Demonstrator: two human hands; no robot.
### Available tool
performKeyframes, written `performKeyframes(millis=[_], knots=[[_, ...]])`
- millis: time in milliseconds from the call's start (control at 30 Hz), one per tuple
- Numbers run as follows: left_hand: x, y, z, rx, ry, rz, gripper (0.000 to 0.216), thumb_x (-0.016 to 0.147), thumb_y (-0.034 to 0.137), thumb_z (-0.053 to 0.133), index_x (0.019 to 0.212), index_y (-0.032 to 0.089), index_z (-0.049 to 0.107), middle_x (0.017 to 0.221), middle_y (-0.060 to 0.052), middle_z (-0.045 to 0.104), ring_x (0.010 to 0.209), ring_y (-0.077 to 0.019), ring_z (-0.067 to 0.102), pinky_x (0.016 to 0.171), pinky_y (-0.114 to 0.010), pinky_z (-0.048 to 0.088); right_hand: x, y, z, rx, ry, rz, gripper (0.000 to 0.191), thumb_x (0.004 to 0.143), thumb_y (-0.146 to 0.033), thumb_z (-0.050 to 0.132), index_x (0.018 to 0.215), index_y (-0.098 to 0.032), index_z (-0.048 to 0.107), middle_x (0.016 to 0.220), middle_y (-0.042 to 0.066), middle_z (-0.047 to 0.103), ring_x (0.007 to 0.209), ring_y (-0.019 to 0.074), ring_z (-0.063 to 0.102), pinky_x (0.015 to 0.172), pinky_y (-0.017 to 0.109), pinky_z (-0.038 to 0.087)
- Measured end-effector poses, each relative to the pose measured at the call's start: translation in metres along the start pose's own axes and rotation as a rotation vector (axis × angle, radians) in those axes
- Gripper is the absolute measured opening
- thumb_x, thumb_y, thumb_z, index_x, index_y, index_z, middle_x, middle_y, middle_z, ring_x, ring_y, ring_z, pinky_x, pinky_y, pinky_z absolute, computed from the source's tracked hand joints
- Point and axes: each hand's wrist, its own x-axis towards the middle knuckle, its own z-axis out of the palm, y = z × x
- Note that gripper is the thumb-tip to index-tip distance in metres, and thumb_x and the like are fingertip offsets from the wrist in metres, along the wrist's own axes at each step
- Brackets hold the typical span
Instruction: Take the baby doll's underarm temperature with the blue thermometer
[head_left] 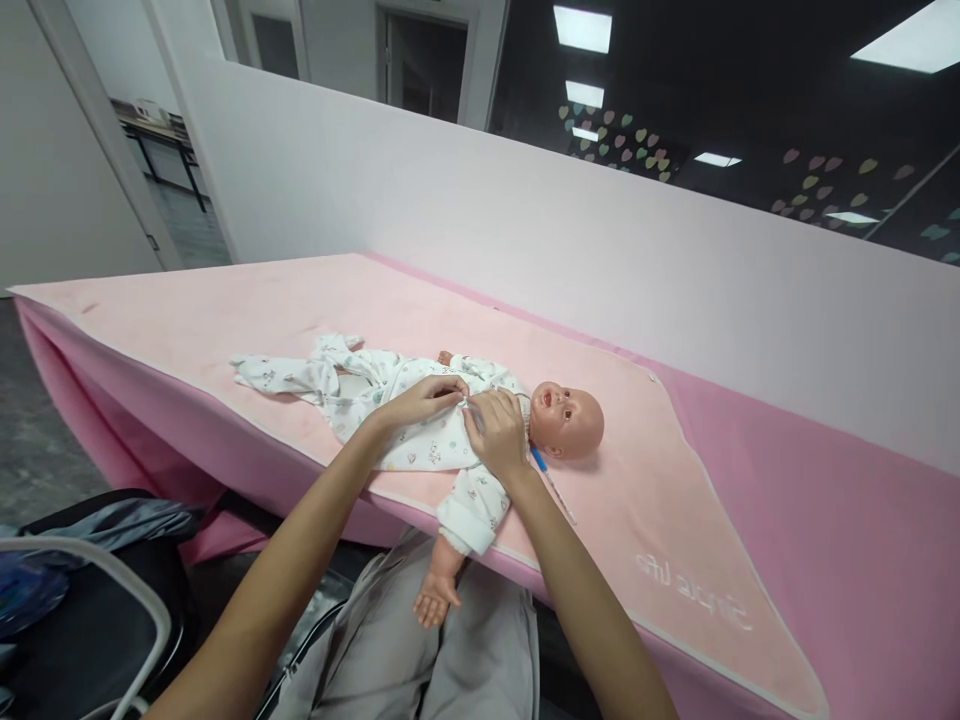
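A baby doll [568, 420] lies on its back on a pink mat, its head toward the right. It wears a white printed baby top [431, 447] and matching trousers [289, 375]. My left hand [429, 400] is closed, thumb and fingers pinching at the front of the top. Right beside it, my right hand [496, 428] is also closed on the top at the chest, fingers bent; a bit of white cloth shows between the two hands. The doll's near arm [437, 588] hangs over the table edge. A thin stick with a blue end [538, 460] lies by its neck, partly hidden by my right forearm.
The pink mat [697, 520] covers a table with a pink cloth [847, 520]. A white wall [525, 215] with dark glass above stands behind. At lower left is a black chair [112, 600] with clothing on it. My knees are under the table edge.
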Motion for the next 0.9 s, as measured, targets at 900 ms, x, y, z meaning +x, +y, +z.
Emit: performKeyframes(millis=[900], knots=[[-0.051, -0.005, -0.013, 0.268, 0.383, -0.060, 0.033, 0.085, 0.043, 0.045, 0.089, 0.018, 0.066, 0.097, -0.006, 0.064, 0.096, -0.0210, 0.055, 0.089, -0.032, 0.039, -0.004, 0.002, -0.001, -0.009, 0.181, -0.004, 0.019, 0.083, -0.010, 0.045, 0.085, -0.021, 0.061, 0.078, 0.003, 0.064, 0.078, 0.0156, 0.055, 0.086, 0.036, 0.040]])
